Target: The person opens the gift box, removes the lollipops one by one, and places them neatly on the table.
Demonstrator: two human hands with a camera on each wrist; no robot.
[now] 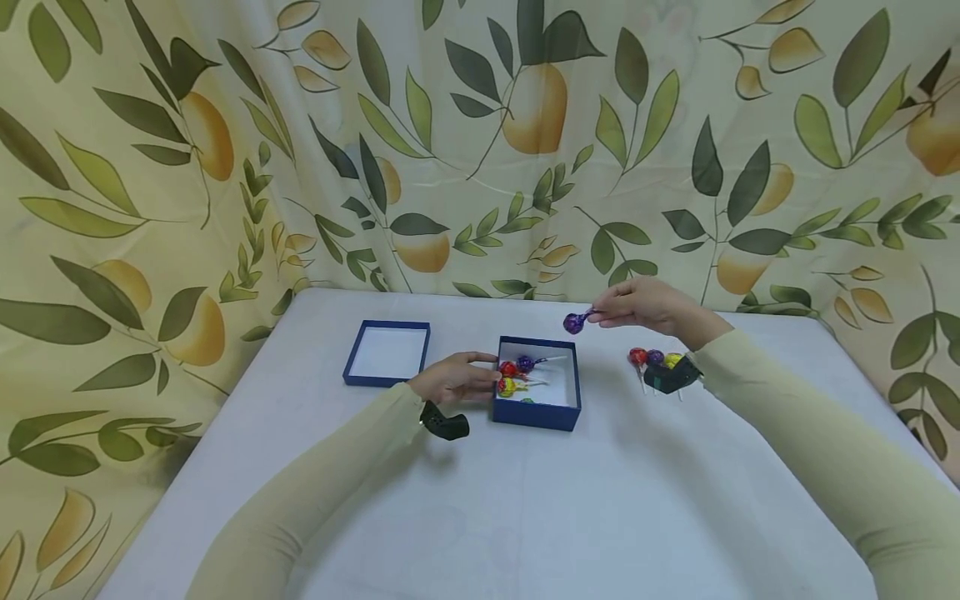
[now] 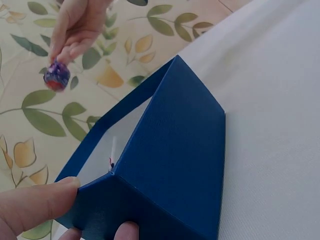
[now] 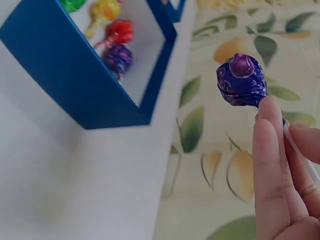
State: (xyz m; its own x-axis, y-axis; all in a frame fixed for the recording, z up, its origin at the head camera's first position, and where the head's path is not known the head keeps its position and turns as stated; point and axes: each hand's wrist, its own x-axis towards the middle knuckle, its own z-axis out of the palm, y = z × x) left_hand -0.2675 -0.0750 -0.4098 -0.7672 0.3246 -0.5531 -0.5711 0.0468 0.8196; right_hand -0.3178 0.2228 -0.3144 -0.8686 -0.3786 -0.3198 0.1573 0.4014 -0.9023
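Note:
An open blue box [image 1: 536,414] stands mid-table with several wrapped lollipops inside: a red one [image 1: 508,369], a purple one [image 1: 525,363] and a yellow one [image 1: 507,387]. My left hand [image 1: 480,375] grips the box's left wall; in the left wrist view my thumb [image 2: 35,205] presses on the box [image 2: 170,165] at its corner. My right hand [image 1: 596,314] pinches the stick of a purple lollipop [image 1: 574,322] in the air just above the box's far right corner. The right wrist view shows that lollipop [image 3: 242,80] above my fingers [image 3: 272,165], with the box [image 3: 75,85] below it.
The box's blue lid [image 1: 387,352] lies upturned to the left. Three more lollipops [image 1: 655,358] lie on the white table [image 1: 600,517] to the right of the box, under my right wrist. A leaf-and-fruit curtain [image 1: 480,150] hangs close behind the table.

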